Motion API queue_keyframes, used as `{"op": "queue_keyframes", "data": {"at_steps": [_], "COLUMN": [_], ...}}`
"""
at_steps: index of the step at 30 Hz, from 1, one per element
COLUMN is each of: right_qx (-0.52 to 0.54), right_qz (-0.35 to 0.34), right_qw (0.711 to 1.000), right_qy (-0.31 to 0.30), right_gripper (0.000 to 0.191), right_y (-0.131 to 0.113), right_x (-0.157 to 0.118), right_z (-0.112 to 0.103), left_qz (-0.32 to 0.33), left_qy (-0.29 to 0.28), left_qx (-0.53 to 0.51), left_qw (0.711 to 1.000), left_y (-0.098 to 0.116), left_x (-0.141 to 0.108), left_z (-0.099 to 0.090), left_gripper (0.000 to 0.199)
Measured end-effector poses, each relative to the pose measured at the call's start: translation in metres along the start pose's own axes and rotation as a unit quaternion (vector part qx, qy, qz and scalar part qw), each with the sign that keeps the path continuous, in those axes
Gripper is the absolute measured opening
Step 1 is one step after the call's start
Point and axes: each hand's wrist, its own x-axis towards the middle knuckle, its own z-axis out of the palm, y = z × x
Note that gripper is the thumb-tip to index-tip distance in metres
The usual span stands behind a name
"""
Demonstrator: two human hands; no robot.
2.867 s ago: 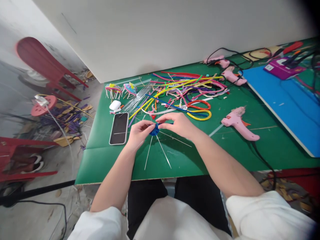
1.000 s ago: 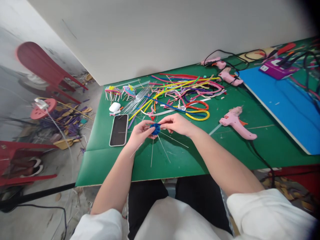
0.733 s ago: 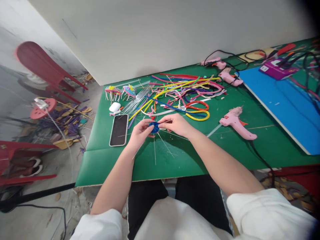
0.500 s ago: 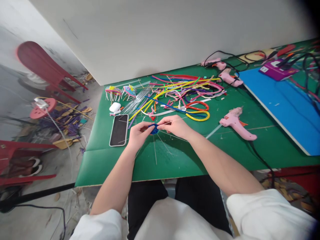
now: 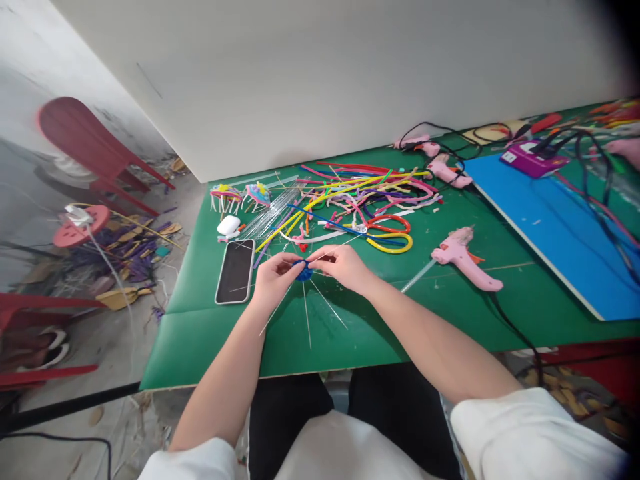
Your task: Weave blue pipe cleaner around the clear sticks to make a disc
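Blue disc [image 5: 303, 272] in the middle of the grip: the left hand [image 5: 273, 275] pinches its left side between thumb and fingers, and the right hand [image 5: 344, 268] pinches at its right side, the fingertips hiding part of the rim. Thin wires [image 5: 307, 315] fan out from it, some towards the near edge of the green table [image 5: 210, 347], others passing beside the hands. The disc seems to be held just above the tabletop. The step in hand looks like working the blue round the wires, though the fingers cover the exact spot. The next move would call for a steady left pinch, with the right fingertips guiding past each wire without bending it. Left of the grip lies a phone [image 5: 235, 272]; beyond it, a heap of fuzzy sticks [image 5: 363, 195] and some scissors [image 5: 367, 233]; well off to its right, a pink glue gun [image 5: 463, 259].
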Motion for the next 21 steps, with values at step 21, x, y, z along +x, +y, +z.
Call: {"op": "queue_keyframes", "data": {"at_steps": [21], "right_qx": [0.001], "right_qz": [-0.01], "right_qw": [1.0], "right_qy": [0.022], "right_gripper": [0.026], "right_y": [0.007], "right_x": [0.003], "right_z": [0.004], "left_qz": [-0.003], "left_qy": [0.003], "left_qx": [0.023], "left_qw": [1.0], "left_y": [-0.002], "left_x": [0.002], "left_z": [0.001], "left_gripper": [0.022]}}
